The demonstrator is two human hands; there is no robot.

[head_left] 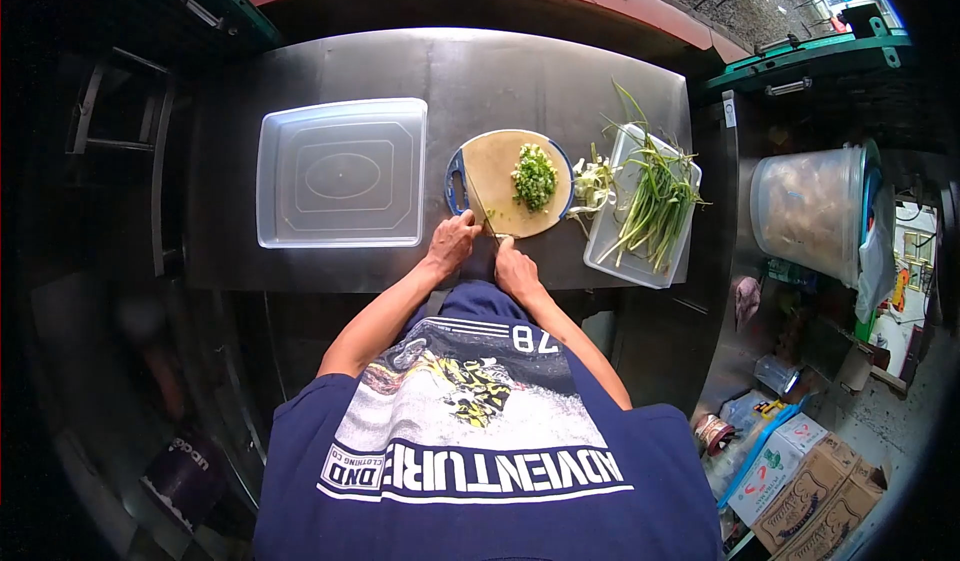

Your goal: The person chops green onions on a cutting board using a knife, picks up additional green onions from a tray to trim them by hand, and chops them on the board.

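A round tan cutting board (492, 161) with a blue rim lies on the steel table, bearing a heap of chopped green onions (535, 178). A thin knife (479, 197) slants over the board's left part. My right hand (517, 269) is closed round its handle end at the near edge. Beside it, my left hand (453, 243) has curled fingers at the board's lower left edge, by the blue grip; what they hold, if anything, is too small to make out. A few green bits (490, 214) lie close to the blade.
Left of the board is a translucent plastic tray (340, 174). At right, a white tray (603, 233) carries whole green onions (655, 201), with pale trimmings (593, 186) between it and the board. A large clear tub (808, 201) and cardboard boxes (815, 501) stand farther right.
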